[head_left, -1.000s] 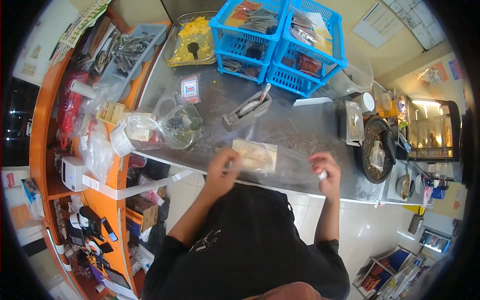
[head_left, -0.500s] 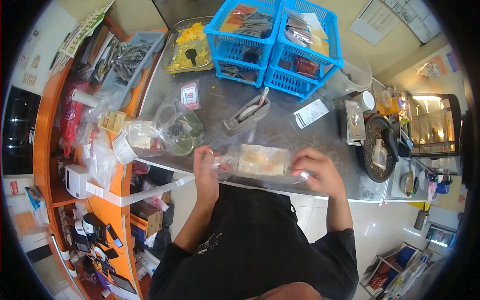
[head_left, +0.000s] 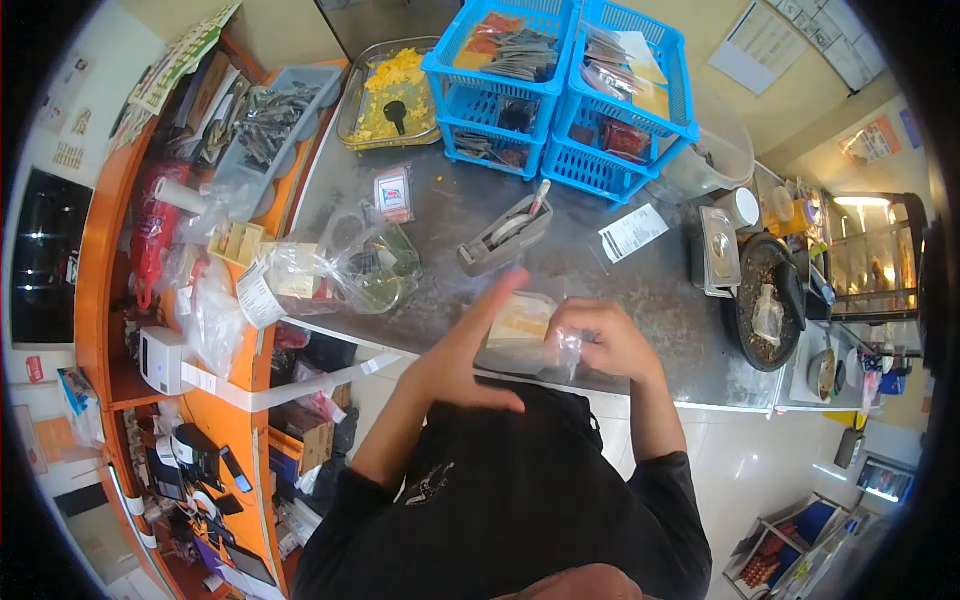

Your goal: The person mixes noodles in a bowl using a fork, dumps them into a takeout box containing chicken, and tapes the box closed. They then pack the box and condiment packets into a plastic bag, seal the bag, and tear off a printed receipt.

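A pale rectangular container in a clear plastic bag (head_left: 518, 324) lies at the table's near edge, in front of my body. My right hand (head_left: 605, 338) is closed on the bunched right end of the bag. My left hand (head_left: 460, 355) is at the package's left side, slightly blurred, thumb and fingers spread wide with nothing gripped; whether it touches the bag I cannot tell. A grey tape dispenser (head_left: 507, 232) stands just beyond the package. Farther left rests a tied clear bag (head_left: 375, 262) with a green-looking item and a container inside.
Stacked blue baskets (head_left: 500, 100) hold sachets at the back. Left of them is a metal tray (head_left: 350, 135) of yellow food with a black scoop. A printed receipt (head_left: 633, 233), a steel container (head_left: 716, 245) and a dark stone bowl (head_left: 765, 340) occupy the right. A label printer (head_left: 160, 360) sits left.
My left hand has let go of the bag's left end and opened, moving right beside the package. My right hand has moved slightly left, its fingers now closed around the bag's right end.
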Available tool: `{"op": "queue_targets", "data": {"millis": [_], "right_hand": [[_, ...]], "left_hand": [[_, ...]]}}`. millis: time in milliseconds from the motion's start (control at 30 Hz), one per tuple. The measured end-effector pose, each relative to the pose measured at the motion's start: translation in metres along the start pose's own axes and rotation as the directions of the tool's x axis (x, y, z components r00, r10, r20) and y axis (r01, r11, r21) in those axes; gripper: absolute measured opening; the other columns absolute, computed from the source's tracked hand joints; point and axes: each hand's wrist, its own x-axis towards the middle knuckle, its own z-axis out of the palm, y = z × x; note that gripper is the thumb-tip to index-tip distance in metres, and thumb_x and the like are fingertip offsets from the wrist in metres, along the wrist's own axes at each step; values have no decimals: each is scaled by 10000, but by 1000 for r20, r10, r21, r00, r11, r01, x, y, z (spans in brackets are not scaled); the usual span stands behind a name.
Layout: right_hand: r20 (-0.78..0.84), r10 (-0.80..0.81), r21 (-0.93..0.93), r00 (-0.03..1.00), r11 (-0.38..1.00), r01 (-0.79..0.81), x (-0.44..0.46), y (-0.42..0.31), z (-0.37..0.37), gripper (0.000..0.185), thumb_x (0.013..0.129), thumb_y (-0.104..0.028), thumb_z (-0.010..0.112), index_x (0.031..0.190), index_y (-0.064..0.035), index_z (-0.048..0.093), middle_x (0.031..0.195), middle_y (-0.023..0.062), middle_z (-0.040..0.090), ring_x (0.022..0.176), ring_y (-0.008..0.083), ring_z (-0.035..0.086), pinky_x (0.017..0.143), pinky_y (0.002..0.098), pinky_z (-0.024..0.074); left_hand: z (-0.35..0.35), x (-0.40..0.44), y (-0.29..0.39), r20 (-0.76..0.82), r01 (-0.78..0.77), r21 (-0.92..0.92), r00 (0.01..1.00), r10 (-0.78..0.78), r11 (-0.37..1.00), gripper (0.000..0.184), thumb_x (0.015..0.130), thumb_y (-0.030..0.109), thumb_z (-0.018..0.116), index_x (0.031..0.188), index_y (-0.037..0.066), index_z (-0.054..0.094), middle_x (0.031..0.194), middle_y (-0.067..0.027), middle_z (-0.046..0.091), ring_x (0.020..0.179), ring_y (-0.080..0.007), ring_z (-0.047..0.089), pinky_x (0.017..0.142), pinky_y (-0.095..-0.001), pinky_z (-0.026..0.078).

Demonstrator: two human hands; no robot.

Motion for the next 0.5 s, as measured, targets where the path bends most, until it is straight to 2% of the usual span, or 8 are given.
{"op": "queue_targets", "data": {"millis": [67, 133, 300, 333, 367, 400, 433, 500], "right_hand": [[50, -36, -8, 998, 999, 36, 7, 1, 5, 202, 699, -49, 612, 892, -43, 674, 919, 111, 672, 905, 312, 653, 794, 399, 506], [72, -68, -31, 995, 997, 70, 15, -1, 17, 255, 694, -23, 594, 934, -45, 677, 962, 119, 671, 932, 321, 647, 826, 404, 501], [-12, -132, -11, 991, 991, 132, -1, -10, 28, 505, 738, 30, 569, 1232, -44, 641, 1286, 160, 585, 1099, 311, 606, 982, 423, 465], [-196, 19, 166, 980, 986, 14, -25, 7, 22, 529, 767, -15, 616, 1295, -27, 586, 1368, 166, 519, 1145, 291, 581, 996, 423, 457], [-316, 206, 360, 926, 929, -84, -44, 28, 19, 579, 796, -61, 663, 1357, -11, 531, 1449, 172, 452, 1191, 272, 555, 1009, 424, 448], [-385, 173, 261, 907, 963, -73, -48, 40, 23, 671, 777, -148, 736, 1387, -7, 494, 1482, 175, 403, 1171, 263, 562, 1009, 415, 450], [-454, 138, 163, 880, 984, -70, -46, 50, 28, 782, 757, -235, 809, 1417, -3, 457, 1516, 178, 355, 1152, 255, 569, 1009, 407, 451], [-255, 196, 52, 947, 981, -189, -51, 94, 68, 865, 696, -346, 851, 1400, -9, 477, 1467, 172, 406, 1143, 241, 559, 986, 397, 449]], "left_hand": [[18, -5, -58, 80, 34, 155, 996, -46, 987, 1099, 543, 392, 949, 1430, 4, 428, 1519, -167, 347, 1427, -348, 312, 1159, -438, 265], [47, -9, -101, 239, -35, 281, 970, -35, 959, 954, 636, 328, 916, 1402, -8, 457, 1461, -155, 428, 1404, -298, 348, 1143, -417, 300], [95, -23, -170, 7, 242, -87, 970, -243, 966, 446, 738, 247, 771, 1125, 74, 631, 1188, -122, 590, 1152, -319, 525, 1012, -476, 390], [96, -23, -175, -79, 268, -160, 956, -283, 950, 350, 758, 230, 742, 1069, 90, 666, 1134, -116, 623, 1101, -323, 560, 986, -488, 408], [99, -25, -173, -171, 114, 59, 980, -102, 992, 312, 793, 216, 711, 1068, 77, 663, 1099, -135, 626, 1053, -337, 576, 974, -479, 421], [98, -24, -167, -212, -8, 297, 974, 74, 955, 277, 828, 201, 680, 1067, 63, 661, 1065, -153, 630, 1005, -350, 593, 962, -470, 435], [90, -17, -148, -123, 208, 296, 976, -178, 932, 344, 853, 183, 656, 1177, 72, 628, 1170, -143, 607, 1096, -332, 576, 998, -450, 430], [103, -8, -158, -84, 260, 353, 966, -246, 899, 421, 843, 150, 637, 1257, 81, 599, 1242, -133, 590, 1192, -322, 551, 1018, -436, 431]]}}
